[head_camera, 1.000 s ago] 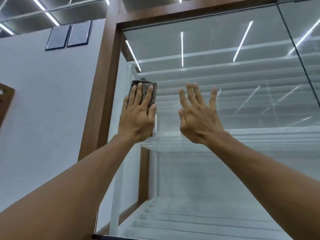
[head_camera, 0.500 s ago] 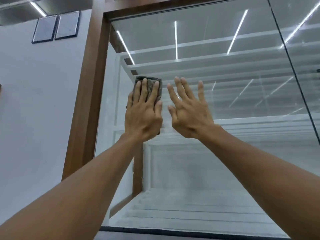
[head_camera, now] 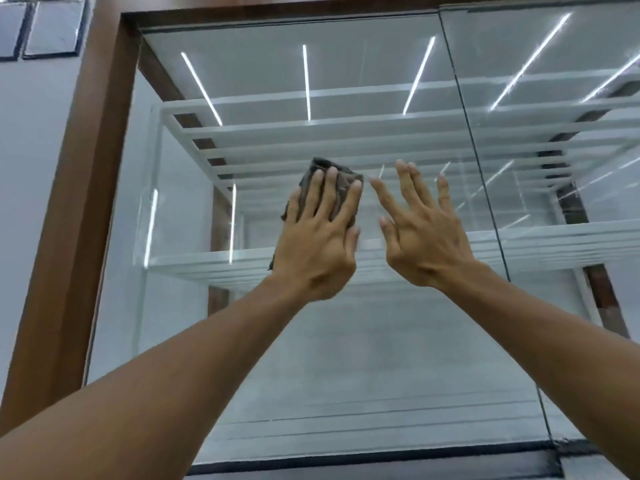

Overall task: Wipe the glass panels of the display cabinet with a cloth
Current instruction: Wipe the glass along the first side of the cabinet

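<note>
The display cabinet's left glass panel (head_camera: 311, 358) fills the middle of the view, with white shelves behind it. My left hand (head_camera: 320, 244) presses a folded dark grey cloth (head_camera: 341, 180) flat against this glass, fingers straight; the cloth shows above and left of the fingers. Close to its right, my right hand (head_camera: 420, 237) is spread flat on the same panel with straight fingers and holds nothing. A second glass panel (head_camera: 571, 81) adjoins on the right, past a thin dark vertical seam.
A brown wooden frame (head_camera: 79, 202) borders the cabinet on the left and top. A grey wall (head_camera: 31, 168) lies further left, with two dark framed panels (head_camera: 52, 26) high up. A dark base strip (head_camera: 381, 462) runs under the glass. Ceiling light strips reflect in it.
My left hand has slid the cloth rightward from near the left frame toward the panel's middle. My right hand has stayed close beside it. The view has shifted right.
</note>
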The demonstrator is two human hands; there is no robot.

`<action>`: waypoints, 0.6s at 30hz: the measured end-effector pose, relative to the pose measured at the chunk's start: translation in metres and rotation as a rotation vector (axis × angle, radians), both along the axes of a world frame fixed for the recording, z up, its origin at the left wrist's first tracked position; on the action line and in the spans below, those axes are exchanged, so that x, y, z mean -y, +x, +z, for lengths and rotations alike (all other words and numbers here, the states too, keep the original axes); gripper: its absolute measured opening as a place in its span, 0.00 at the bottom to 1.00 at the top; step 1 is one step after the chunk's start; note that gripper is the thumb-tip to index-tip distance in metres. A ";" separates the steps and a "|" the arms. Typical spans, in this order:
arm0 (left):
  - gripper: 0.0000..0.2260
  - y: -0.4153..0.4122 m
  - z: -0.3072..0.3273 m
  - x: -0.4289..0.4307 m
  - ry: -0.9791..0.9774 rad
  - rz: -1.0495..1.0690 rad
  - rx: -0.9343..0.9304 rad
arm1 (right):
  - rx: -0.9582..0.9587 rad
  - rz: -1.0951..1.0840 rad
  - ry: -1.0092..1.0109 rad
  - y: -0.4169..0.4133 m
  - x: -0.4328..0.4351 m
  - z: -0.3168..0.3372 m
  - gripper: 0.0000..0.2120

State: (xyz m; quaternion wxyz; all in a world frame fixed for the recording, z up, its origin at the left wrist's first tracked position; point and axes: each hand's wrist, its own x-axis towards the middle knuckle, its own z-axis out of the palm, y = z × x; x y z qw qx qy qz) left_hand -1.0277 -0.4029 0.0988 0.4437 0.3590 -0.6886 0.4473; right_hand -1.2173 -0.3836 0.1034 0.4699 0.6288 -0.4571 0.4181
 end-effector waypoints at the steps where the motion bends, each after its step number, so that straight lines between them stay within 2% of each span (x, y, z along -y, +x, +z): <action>1: 0.29 -0.001 -0.002 0.000 -0.015 0.011 0.091 | 0.001 -0.019 -0.001 -0.009 -0.002 -0.001 0.32; 3: 0.28 0.000 0.008 0.000 -0.017 -0.010 0.064 | 0.010 -0.065 0.003 -0.028 -0.006 -0.003 0.32; 6: 0.29 -0.022 0.023 -0.001 0.025 -0.014 -0.185 | -0.012 -0.100 0.002 -0.051 -0.010 -0.009 0.32; 8: 0.29 -0.053 0.017 -0.004 0.017 -0.020 -0.155 | -0.039 -0.122 -0.015 -0.061 -0.009 -0.011 0.31; 11: 0.29 -0.078 0.007 -0.006 0.006 -0.009 0.093 | 0.003 -0.125 -0.025 -0.076 -0.008 -0.010 0.31; 12: 0.29 -0.079 0.011 -0.006 0.006 -0.013 0.116 | 0.017 -0.112 -0.021 -0.080 -0.008 -0.010 0.32; 18: 0.28 -0.131 0.031 -0.010 0.021 -0.035 -0.148 | 0.183 0.029 -0.048 -0.093 -0.004 -0.011 0.36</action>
